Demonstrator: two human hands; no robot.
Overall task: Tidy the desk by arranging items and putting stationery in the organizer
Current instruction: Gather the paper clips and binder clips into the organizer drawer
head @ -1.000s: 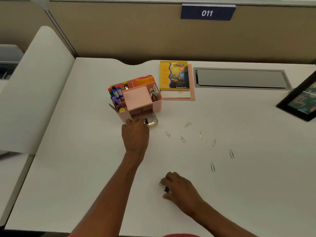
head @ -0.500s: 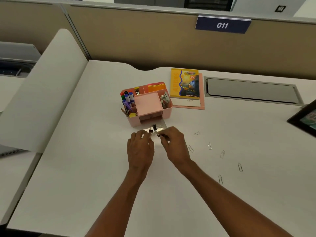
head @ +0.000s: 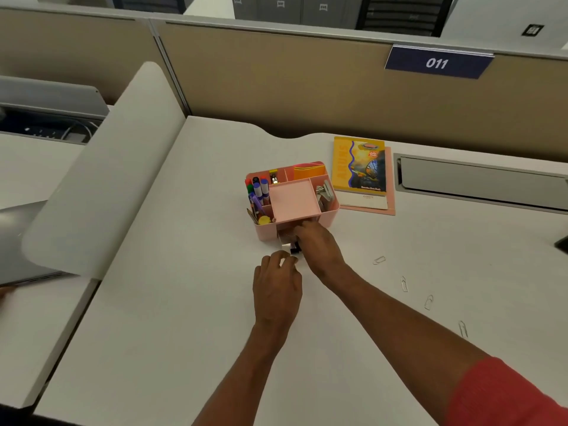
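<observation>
I'm looking at an open-plan office: beige cubicle partitions (head: 276, 81), a number plate (head: 436, 62) reading 011, and a white desk (head: 184, 302) with a cable hatch (head: 479, 182) at its far edge.

The blue sign (head: 438, 62) on the partition (head: 276, 72) reads "011"

A pink organizer (head: 334, 210) is set upright, with markers (head: 260, 188) stood in its left compartment. Its clear drawer (head: 284, 241) is pulled out at the front, and a black binder clip (head: 294, 248) is seen at it. Four paper clips (head: 404, 283) are scattered well apart to its right.
</observation>
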